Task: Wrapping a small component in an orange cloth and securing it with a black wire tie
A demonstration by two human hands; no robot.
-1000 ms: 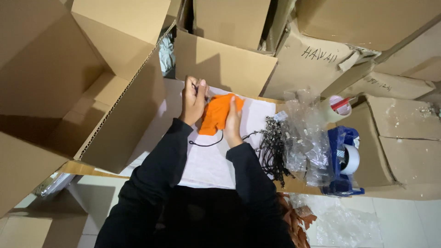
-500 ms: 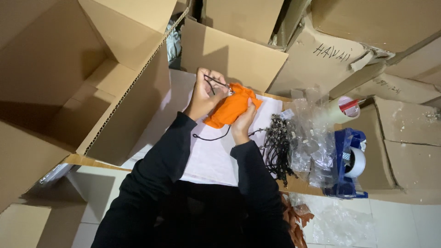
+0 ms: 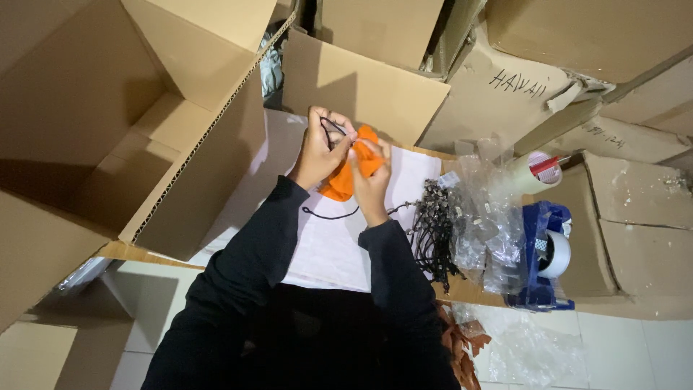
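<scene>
My left hand (image 3: 318, 152) and my right hand (image 3: 371, 177) meet over a small orange cloth pouch (image 3: 346, 178), held above a white sheet (image 3: 325, 245) on the work surface. The left fingers pinch a thin black cord (image 3: 333, 128) at the pouch's top. The right hand grips the pouch's upper edge. Another length of black cord (image 3: 328, 215) hangs below the pouch onto the sheet. Both arms wear black sleeves.
A bundle of black cords with tags (image 3: 433, 231) lies right of the sheet, beside crumpled clear plastic bags (image 3: 484, 217). A blue tape dispenser (image 3: 545, 253) and a tape roll (image 3: 538, 170) stand further right. Open cardboard boxes (image 3: 130, 130) surround the surface.
Both hands have lifted the orange pouch off the sheet and bunched it up. The left fingers now pull the cord at its top.
</scene>
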